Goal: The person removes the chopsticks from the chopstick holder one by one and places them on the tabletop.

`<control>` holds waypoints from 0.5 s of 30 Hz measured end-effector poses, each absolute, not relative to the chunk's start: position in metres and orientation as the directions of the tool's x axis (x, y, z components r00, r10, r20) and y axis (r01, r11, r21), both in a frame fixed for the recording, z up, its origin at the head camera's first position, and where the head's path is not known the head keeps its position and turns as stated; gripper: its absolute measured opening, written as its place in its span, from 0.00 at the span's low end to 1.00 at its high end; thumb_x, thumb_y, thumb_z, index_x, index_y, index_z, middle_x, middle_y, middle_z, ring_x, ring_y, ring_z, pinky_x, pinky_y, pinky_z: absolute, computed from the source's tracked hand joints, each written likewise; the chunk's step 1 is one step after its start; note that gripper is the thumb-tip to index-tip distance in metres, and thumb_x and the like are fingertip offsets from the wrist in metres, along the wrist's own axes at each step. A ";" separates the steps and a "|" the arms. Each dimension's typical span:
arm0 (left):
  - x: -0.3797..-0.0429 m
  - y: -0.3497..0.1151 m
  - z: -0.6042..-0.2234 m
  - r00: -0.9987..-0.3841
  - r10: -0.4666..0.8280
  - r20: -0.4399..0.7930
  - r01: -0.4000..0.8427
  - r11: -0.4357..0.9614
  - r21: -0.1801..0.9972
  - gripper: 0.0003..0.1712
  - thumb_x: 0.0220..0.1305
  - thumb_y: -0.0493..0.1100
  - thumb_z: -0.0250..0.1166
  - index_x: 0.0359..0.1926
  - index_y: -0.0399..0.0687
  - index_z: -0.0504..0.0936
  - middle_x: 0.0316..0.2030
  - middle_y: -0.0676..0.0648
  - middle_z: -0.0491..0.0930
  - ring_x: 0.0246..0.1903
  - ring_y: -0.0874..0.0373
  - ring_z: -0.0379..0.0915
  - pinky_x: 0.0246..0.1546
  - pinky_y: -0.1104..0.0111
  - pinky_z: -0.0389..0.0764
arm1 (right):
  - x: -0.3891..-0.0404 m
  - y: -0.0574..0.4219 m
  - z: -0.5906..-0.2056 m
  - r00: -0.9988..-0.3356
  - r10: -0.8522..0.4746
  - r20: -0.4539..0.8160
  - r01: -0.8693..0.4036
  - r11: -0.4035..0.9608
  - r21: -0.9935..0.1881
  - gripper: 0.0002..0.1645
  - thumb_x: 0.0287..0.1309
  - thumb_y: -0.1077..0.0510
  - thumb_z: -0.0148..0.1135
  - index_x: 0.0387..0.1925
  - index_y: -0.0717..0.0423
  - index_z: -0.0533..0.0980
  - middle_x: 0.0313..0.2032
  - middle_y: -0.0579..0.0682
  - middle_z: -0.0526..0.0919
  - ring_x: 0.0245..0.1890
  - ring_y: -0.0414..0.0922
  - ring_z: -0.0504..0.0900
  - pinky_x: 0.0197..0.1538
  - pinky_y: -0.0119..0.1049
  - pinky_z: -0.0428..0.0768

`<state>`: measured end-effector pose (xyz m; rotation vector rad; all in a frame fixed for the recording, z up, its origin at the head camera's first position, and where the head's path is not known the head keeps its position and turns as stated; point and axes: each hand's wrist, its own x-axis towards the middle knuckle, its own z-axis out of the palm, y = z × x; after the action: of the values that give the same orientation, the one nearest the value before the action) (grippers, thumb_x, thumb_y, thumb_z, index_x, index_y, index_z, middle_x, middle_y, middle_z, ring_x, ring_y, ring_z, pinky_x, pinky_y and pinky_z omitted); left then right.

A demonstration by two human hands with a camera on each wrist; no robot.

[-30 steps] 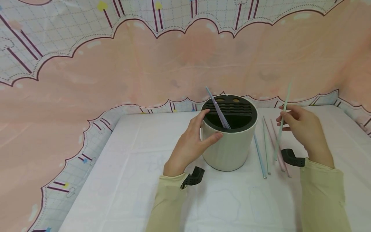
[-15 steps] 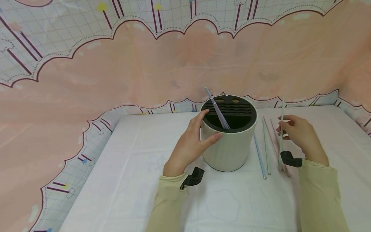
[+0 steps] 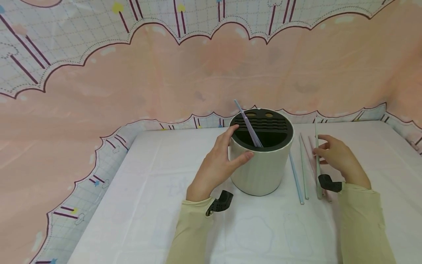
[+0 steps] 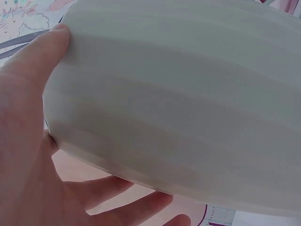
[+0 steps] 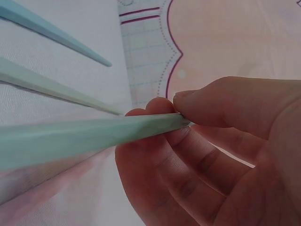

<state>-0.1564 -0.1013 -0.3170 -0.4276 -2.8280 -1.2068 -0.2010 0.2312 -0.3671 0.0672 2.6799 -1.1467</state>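
My left hand [image 3: 212,161] grips the white round utensil holder [image 3: 260,170] at its upper left, thumb across the front near the rim. In the left wrist view the holder's pale wall [image 4: 178,103] fills most of the picture. Purple chopsticks [image 3: 252,132] with blue tips lean in the large opening of its dark slotted lid [image 3: 260,124]. To the right of the holder, my right hand [image 3: 339,157] pinches a mint-green chopstick [image 3: 318,176] between thumb and fingers. In the right wrist view the thumb [image 5: 225,103] presses near the chopstick's narrow end.
Between holder and right hand lie a blue chopstick [image 3: 296,179], a pale green chopstick [image 3: 303,168] and pink chopsticks [image 3: 310,156], partly hidden. A white cloth [image 3: 148,205] covers the table. A peach patterned curtain [image 3: 197,80] hangs behind.
My right hand has come down and slightly left with the mint-green chopstick, which now stands closer to the chopsticks on the table. The left hand and the holder have stayed in place.
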 end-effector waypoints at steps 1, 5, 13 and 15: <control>-0.156 -0.101 -0.317 -0.962 0.235 0.139 0.263 0.661 0.703 0.43 0.43 0.79 0.49 0.60 0.91 0.41 0.61 0.66 0.51 0.53 0.66 0.61 0.42 0.57 0.71 | -0.201 0.231 -0.368 -0.973 -0.045 -0.226 0.132 0.695 -0.706 0.43 0.61 0.50 0.50 0.67 0.62 0.41 0.47 0.66 0.68 0.35 0.52 0.81 0.46 0.65 0.62; -0.156 -0.101 -0.316 -0.963 0.234 0.136 0.260 0.661 0.704 0.42 0.43 0.79 0.49 0.60 0.92 0.40 0.61 0.67 0.50 0.53 0.66 0.61 0.42 0.57 0.71 | -0.201 0.231 -0.369 -0.972 -0.044 -0.232 0.136 0.700 -0.701 0.44 0.60 0.49 0.51 0.67 0.61 0.41 0.47 0.66 0.68 0.35 0.52 0.80 0.45 0.65 0.62; -0.157 -0.101 -0.315 -0.961 0.237 0.140 0.265 0.659 0.704 0.42 0.44 0.79 0.49 0.60 0.91 0.41 0.61 0.67 0.50 0.52 0.66 0.61 0.42 0.57 0.71 | -0.204 0.231 -0.373 -0.956 -0.037 -0.291 0.180 0.707 -0.683 0.44 0.59 0.48 0.52 0.67 0.61 0.42 0.49 0.67 0.65 0.37 0.52 0.80 0.43 0.66 0.63; -0.157 -0.101 -0.316 -0.961 0.238 0.141 0.266 0.659 0.703 0.42 0.44 0.79 0.49 0.60 0.91 0.41 0.61 0.66 0.50 0.52 0.66 0.61 0.42 0.57 0.71 | -0.205 0.231 -0.375 -0.953 -0.040 -0.300 0.185 0.706 -0.683 0.44 0.59 0.48 0.52 0.67 0.61 0.43 0.50 0.67 0.65 0.37 0.52 0.79 0.43 0.66 0.63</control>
<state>-0.1571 -0.1012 -0.3158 -0.4297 -2.8283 -1.2074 -0.2046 0.2310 -0.3747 0.1144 2.6225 -1.0963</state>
